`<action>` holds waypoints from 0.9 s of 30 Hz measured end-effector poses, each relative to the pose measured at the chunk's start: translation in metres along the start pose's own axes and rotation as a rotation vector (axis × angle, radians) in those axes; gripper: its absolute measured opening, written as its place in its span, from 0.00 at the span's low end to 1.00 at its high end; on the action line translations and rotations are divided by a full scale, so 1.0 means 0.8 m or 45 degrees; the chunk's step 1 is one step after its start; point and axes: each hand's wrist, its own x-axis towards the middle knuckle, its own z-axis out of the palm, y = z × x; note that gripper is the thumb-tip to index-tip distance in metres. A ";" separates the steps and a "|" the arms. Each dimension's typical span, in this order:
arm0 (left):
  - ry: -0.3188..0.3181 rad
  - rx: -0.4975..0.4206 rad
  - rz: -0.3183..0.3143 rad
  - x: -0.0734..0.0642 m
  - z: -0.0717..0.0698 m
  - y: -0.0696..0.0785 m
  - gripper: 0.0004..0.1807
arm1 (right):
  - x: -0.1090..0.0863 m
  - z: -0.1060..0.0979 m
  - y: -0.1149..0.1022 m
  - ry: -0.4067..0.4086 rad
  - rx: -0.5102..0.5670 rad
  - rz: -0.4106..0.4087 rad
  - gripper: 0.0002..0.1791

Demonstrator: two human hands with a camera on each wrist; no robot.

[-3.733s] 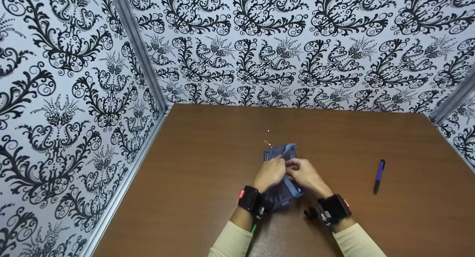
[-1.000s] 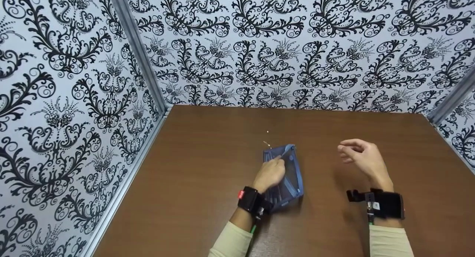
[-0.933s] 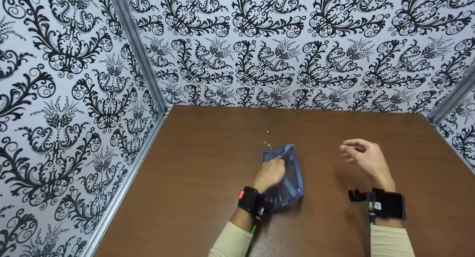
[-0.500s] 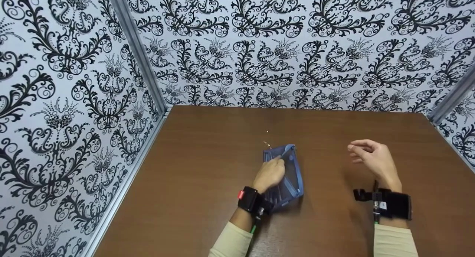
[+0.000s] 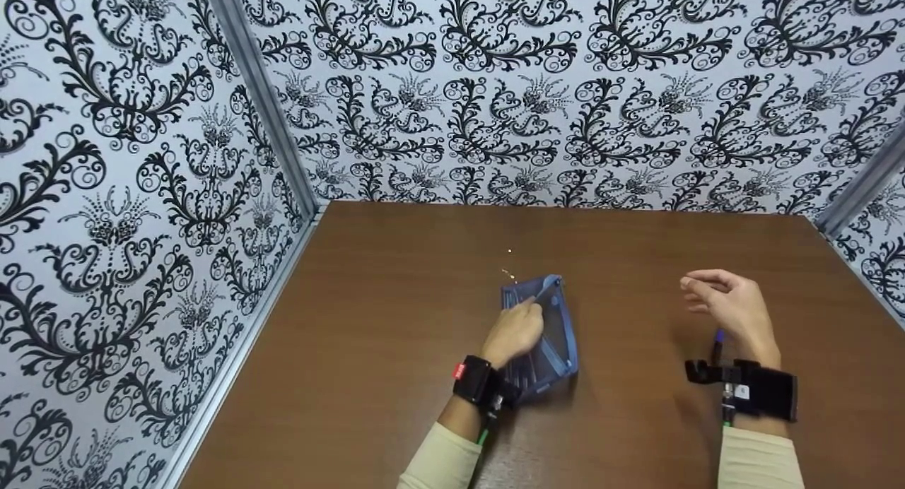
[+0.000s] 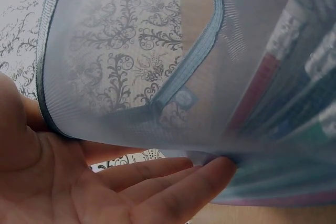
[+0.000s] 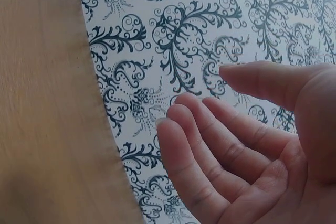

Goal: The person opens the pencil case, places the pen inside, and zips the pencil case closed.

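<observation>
A blue mesh zip pouch (image 5: 560, 326) lies slanted at mid-table, its zip edge apart from the near side. My left hand (image 5: 515, 330) holds the pouch by its mesh edge. Through the mesh in the left wrist view, several pencils show, one of them red (image 6: 257, 90). My right hand (image 5: 732, 305) hovers to the right of the pouch with loosely bent fingers, and nothing is in it in the right wrist view. Below that hand a blue pen (image 5: 720, 336) is partly covered by the hand and the wrist camera.
The brown wooden table (image 5: 396, 298) is bounded by a patterned back wall (image 5: 523, 121) and a patterned left wall (image 5: 120, 213). Small bright specks (image 5: 509, 273) show on the tabletop just beyond the pouch.
My right hand has left the pouch, where it worked beside the left, and drifted rightward over the pen. The left hand stays on the pouch, whose zip side now lies wider apart.
</observation>
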 end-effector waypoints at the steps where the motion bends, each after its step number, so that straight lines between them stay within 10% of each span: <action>1: 0.000 -0.005 -0.001 0.000 0.000 0.000 0.29 | 0.000 -0.002 0.002 0.004 0.021 0.006 0.11; 27: -0.019 -0.005 -0.004 0.000 0.000 0.000 0.28 | -0.007 -0.034 0.028 0.137 -0.135 0.151 0.12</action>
